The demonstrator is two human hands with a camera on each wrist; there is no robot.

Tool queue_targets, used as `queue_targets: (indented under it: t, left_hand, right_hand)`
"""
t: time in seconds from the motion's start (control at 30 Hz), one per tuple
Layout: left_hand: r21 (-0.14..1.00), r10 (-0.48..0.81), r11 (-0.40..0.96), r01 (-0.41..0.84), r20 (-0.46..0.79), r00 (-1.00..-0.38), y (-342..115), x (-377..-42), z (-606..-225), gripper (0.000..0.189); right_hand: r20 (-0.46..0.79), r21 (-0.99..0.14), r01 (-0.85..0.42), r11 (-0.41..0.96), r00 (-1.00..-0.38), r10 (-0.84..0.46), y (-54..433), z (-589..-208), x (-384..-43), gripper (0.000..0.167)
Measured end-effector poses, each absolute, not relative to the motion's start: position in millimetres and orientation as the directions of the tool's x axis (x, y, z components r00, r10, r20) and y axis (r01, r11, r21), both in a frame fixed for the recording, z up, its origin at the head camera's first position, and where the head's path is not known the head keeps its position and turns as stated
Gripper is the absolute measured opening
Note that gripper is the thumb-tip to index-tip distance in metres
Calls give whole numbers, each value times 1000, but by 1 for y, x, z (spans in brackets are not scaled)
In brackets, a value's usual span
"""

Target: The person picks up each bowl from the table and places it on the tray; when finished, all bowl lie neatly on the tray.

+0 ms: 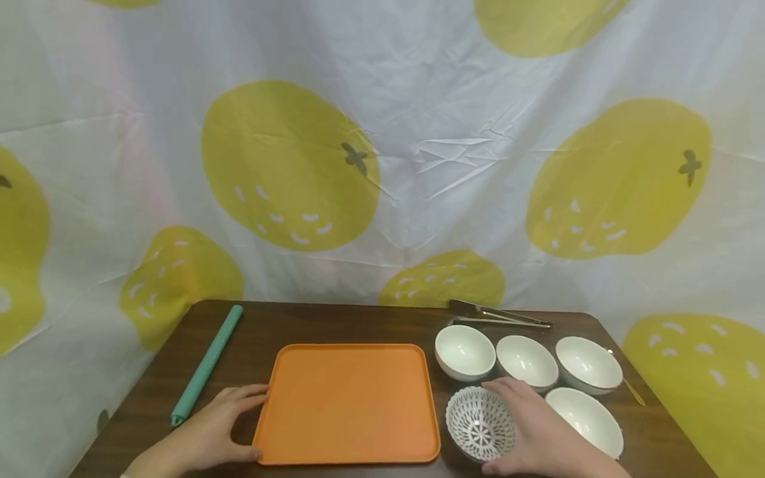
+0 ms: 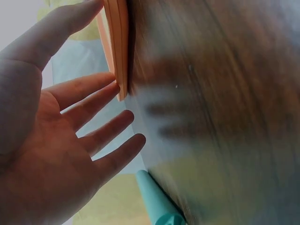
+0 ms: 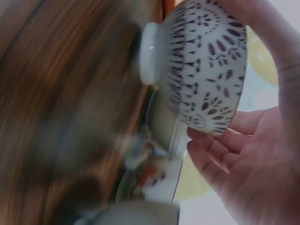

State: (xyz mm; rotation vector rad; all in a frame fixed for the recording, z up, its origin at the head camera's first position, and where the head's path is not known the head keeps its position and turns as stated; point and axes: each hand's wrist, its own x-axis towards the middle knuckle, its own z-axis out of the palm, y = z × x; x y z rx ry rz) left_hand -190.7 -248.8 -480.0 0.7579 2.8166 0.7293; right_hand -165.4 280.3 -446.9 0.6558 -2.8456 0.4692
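Observation:
An orange tray [image 1: 349, 405] lies flat on the table. At its left edge my left hand [image 1: 212, 428] is spread, thumb near the front corner and fingertips touching the rim farther back. The left wrist view shows this left hand [image 2: 70, 122] with its fingers nearly straight against the tray's side [image 2: 119, 47]. My right hand [image 1: 532, 431] grips a white bowl with a dark pattern [image 1: 480, 425], right of the tray. From the right wrist, the bowl [image 3: 206, 70] sits between thumb and fingers of the right hand [image 3: 258, 154]; whether its foot touches the table I cannot tell.
Several plain white-lined bowls [image 1: 526, 362] stand at the right, close behind and beside the right hand. Metal tongs [image 1: 502, 314] lie at the back edge. A gold-handled utensil [image 1: 633, 392] is at the far right, and a teal rolled-up item [image 1: 208, 365] lies left.

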Motion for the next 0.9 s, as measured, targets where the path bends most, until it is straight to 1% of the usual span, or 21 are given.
queue_targets:
  t: [0.17,0.3,0.4,0.5,0.7,0.9]
  left_hand:
    - [487,504,757,435,-11,-864,-253,-191,-481,89]
    - [480,494,763,434,0,-869,-255,-190,-481,89]
    - [470,498,762,446,14,-867,-255,-189,-481,89]
    - [461,499,766,447,11,-867,-255,-188,-481,89]
    - [456,488,779,430,-12,-873,-254,-190,-479,90]
    - [446,478,791,420,-21,-878,-250,-195,-476,90]
  right_hand:
    - [282,-363,-484,796,-872,-401,249,-444,-169,113]
    - [291,-446,-504,739,-863,-413,217,-443,-182,113]
    - [301,-449,-539,713,-842,-448,192,-443,-194,112]
    - [284,-439,-553,708,-833,-475,167,-443,-207,111]
    - [188,-468,-499,729,-863,-470,116,-448,-233,110]
    - [157,-500,-479,721,-869,-468,67,-450,-253,114]
